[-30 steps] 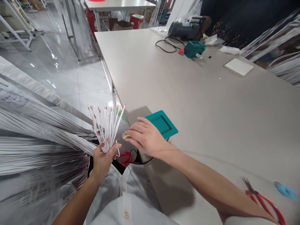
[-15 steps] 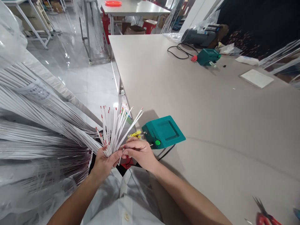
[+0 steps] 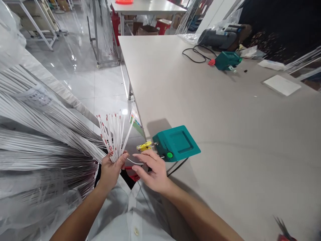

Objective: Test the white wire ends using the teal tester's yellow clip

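A bundle of thin white wires (image 3: 116,134) with red tips fans upward out of my left hand (image 3: 111,170), which is closed around its lower part. One white wire (image 3: 134,163) bends away from the bundle toward my right hand (image 3: 154,169). That hand is open, with thumb and fingers apart around the end of this wire; no grip on it shows. Just beyond my right fingers, a green box-shaped device (image 3: 179,142) with a green button (image 3: 170,155) sits at the table edge. A yellow clip (image 3: 144,146) is attached to its left side.
Long bundles of grey-white wires (image 3: 50,117), partly wrapped in plastic, lie to my left. On the table (image 3: 225,117) are red-handled pliers (image 3: 283,229), a white block (image 3: 282,85), a second green device (image 3: 227,61) and a dark motor (image 3: 218,39).
My right hand has moved right, away from the left, and its pinched fingers have opened. The wires in my left hand now lean more to the left.
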A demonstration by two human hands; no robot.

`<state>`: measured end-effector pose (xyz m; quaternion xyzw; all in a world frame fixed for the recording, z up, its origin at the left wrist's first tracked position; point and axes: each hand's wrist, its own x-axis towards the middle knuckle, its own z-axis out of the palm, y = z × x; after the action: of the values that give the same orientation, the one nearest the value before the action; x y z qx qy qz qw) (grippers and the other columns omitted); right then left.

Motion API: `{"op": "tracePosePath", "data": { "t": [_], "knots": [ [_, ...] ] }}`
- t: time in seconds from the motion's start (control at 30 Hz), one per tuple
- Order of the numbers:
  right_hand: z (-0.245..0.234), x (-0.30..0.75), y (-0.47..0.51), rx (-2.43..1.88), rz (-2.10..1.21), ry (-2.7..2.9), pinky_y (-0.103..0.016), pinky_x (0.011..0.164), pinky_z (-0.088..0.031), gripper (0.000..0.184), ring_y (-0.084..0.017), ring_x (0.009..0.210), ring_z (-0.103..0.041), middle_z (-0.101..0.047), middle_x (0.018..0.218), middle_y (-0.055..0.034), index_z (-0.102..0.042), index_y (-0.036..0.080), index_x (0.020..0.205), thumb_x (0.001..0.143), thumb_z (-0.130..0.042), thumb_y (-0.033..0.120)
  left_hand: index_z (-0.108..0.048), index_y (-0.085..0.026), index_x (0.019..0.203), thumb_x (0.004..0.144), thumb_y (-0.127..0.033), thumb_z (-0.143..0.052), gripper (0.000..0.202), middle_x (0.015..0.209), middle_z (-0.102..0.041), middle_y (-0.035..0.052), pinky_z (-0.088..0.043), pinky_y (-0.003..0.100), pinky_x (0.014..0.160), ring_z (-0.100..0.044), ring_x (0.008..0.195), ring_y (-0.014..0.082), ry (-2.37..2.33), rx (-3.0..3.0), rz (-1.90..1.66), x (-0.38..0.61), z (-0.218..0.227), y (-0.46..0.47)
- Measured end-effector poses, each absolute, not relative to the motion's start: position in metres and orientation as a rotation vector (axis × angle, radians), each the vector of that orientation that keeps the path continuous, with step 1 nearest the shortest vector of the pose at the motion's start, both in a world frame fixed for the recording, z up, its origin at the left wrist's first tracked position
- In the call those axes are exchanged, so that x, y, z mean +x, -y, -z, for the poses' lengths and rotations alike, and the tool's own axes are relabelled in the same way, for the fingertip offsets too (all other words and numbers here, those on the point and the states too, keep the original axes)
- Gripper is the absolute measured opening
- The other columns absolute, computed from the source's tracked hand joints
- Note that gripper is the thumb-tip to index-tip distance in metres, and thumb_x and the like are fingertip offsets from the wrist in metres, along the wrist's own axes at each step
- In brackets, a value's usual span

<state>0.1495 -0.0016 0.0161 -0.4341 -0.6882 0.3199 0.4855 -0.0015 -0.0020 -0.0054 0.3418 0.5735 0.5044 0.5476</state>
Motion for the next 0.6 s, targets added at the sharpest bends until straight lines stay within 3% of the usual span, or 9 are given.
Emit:
{"op": "tracePosePath", "data": {
  "t": [0.1,0.33,0.43,0.5,0.6],
  "knots": [
    [-0.018,0.145,0.004,-1.033,-0.651,1.713,-0.026,0.058,-0.046,0.015,-0.013,0.066,-0.056,-0.059,0.076,-0.0049,-0.067,0.018,0.089,0.077,-0.058,0.017,-0.065,-0.014,0.076,0.066,-0.027,-0.069,0.017,0.059,-0.057,-0.002,-0.038,0.02,0.046,-0.046,0.048,0.008,-1.351,0.831,-1.145,0.001,0.003,0.003],
    [-0.02,0.134,0.002,-1.091,-0.885,1.589,-0.024,0.053,-0.044,0.006,-0.013,0.062,-0.054,-0.058,0.069,-0.0032,-0.065,0.018,0.076,0.076,-0.059,0.016,-0.062,-0.014,0.065,0.061,-0.023,-0.071,0.013,0.059,-0.059,-0.0014,-0.041,0.022,0.051,-0.051,0.057,0.013,-1.258,0.985,-0.975,0.009,-0.006,0.012],
    [-0.019,0.135,0.001,-1.124,-0.932,1.498,-0.024,0.052,-0.041,0.008,-0.012,0.059,-0.05,-0.054,0.064,-0.0013,-0.06,0.018,0.069,0.076,-0.058,0.016,-0.063,-0.014,0.073,0.058,-0.021,-0.073,0.019,0.064,-0.061,-0.0008,-0.042,0.022,0.053,-0.052,0.058,0.0125,-1.219,0.924,-0.941,0.007,-0.006,0.009],
    [-0.017,0.136,0.001,-1.134,-0.964,1.43,-0.026,0.055,-0.041,0.01,-0.013,0.06,-0.049,-0.053,0.064,-0.0012,-0.058,0.018,0.068,0.077,-0.057,0.018,-0.062,-0.014,0.076,0.054,-0.02,-0.076,0.027,0.062,-0.06,-0.0017,-0.042,0.022,0.052,-0.051,0.056,0.0115,-1.168,0.871,-0.932,0.002,-0.004,0.006],
    [-0.013,0.137,0.001,-1.148,-1.037,1.358,-0.028,0.062,-0.042,0.013,-0.014,0.064,-0.051,-0.054,0.067,-0.0014,-0.056,0.018,0.067,0.08,-0.055,0.021,-0.058,-0.014,0.067,0.054,-0.024,-0.077,0.025,0.051,-0.053,-0.0049,-0.038,0.02,0.045,-0.047,0.045,0.0085,-1.106,0.827,-0.938,-0.006,-0.001,0.001]
  ]
}}
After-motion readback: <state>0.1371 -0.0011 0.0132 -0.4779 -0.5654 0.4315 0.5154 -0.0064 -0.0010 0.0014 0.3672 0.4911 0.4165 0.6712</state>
